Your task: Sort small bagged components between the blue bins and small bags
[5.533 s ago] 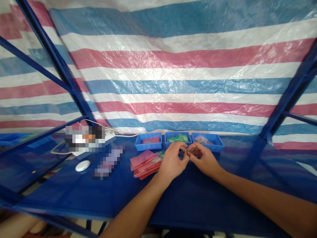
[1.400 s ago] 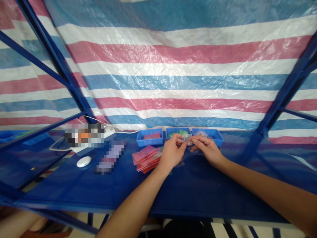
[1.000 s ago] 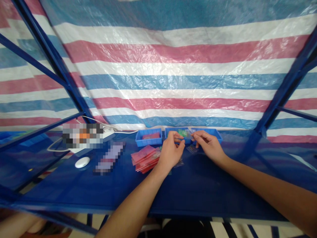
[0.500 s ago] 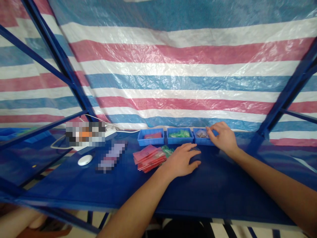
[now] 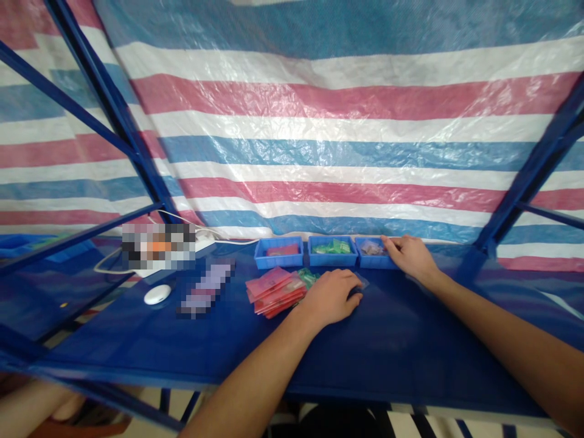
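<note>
My left hand [image 5: 333,295] rests on the blue table, its fingers curled down over a clear plastic packet [image 5: 364,281] that pokes out past the fingertips. Beside it lie green packets [image 5: 309,277] and a fanned pile of red packets [image 5: 274,293]. My right hand [image 5: 410,258] is at the right end of the rightmost blue bin [image 5: 378,261], thumb and fingers bent together by its rim. Whatever those fingers hold, if anything, is hidden. Greyish packets [image 5: 371,248] lie in that bin.
Another blue bin [image 5: 333,263] has green packets, and the left blue bin [image 5: 278,263] has red ones. Further left are a white round case [image 5: 157,294], a blurred strip [image 5: 207,289] and a white power strip [image 5: 203,245] with cables. Blue frame posts [image 5: 98,91] stand on both sides.
My left hand's spread fingers have curled in over the clear packet. My right hand has moved slightly right and down, from over the bin to its right end.
</note>
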Available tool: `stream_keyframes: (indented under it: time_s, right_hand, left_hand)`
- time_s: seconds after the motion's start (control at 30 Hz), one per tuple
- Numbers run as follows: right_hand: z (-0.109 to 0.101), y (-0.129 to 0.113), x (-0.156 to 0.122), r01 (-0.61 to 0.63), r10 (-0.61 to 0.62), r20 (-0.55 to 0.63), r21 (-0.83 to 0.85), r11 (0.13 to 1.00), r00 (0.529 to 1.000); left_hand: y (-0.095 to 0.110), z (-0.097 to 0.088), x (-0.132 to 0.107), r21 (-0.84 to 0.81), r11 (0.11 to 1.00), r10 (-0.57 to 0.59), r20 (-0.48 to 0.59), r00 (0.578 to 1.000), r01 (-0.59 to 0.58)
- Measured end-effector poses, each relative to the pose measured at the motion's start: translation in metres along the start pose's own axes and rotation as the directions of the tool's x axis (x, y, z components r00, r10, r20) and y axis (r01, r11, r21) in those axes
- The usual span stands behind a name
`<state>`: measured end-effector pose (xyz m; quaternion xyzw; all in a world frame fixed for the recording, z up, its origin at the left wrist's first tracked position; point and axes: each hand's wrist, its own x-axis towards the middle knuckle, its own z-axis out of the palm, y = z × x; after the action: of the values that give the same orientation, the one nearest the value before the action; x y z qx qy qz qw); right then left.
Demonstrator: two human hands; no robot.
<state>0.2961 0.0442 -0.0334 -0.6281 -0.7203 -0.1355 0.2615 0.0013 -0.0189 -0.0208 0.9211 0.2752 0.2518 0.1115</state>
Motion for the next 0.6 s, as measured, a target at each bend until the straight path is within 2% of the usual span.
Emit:
stream_keyframes:
  time_s: [0.13, 0.23, 0.37, 0.47, 0.6]
  right_hand:
    - [-0.001, -0.006, 0.000, 0.033, -0.035, -0.088, -0.024, 0.999, 0.996]
    - [-0.004, -0.011, -0.002, 0.062, -0.059, -0.170, 0.012, 0.998, 0.984]
    - [-0.009, -0.024, -0.008, 0.205, -0.171, -0.244, 0.122, 0.971, 0.955]
    - [-0.012, -0.040, -0.014, 0.332, -0.277, -0.259, 0.200, 0.922, 0.925]
    - [-0.015, -0.064, -0.024, 0.446, -0.396, -0.210, 0.330, 0.832, 0.894]
  left_hand:
    - [0.001, 0.000, -0.004, 0.085, 0.996, -0.008, -0.004, 1.000, 0.008]
    - [0.000, 0.004, -0.007, 0.139, 0.990, -0.006, 0.031, 0.999, 0.002]
    - [-0.003, 0.008, -0.006, 0.146, 0.989, -0.010, 0.068, 0.998, 0.000]
    - [-0.004, 0.007, -0.003, 0.124, 0.992, 0.005, 0.052, 0.999, -0.011]
    - [-0.005, 0.006, -0.001, 0.112, 0.994, -0.004, 0.037, 0.999, 0.000]
